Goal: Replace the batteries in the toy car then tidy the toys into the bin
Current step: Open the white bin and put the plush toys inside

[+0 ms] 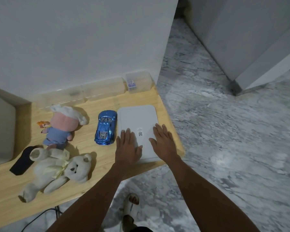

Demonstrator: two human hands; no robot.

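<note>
Fingers: left hand (129, 146) and right hand (164, 141) spread flat, holding nothing, on the white lid (137, 121).
Car: blue toy car (105, 127) just left of left fingertips.
Advice: grip the lid's edges evenly, lift straight.

My toy car (105, 127) is glossy metallic blue. The bin lid (137, 121) is plain white with a small black-and-white code sticker (140, 132). The teddy bear (57, 171) is cream; the doll (62, 126) is pink-faced, blue-clothed. The table (90, 158) shows pale wood grain; the floor (224, 131) shows grey marbling.
</note>
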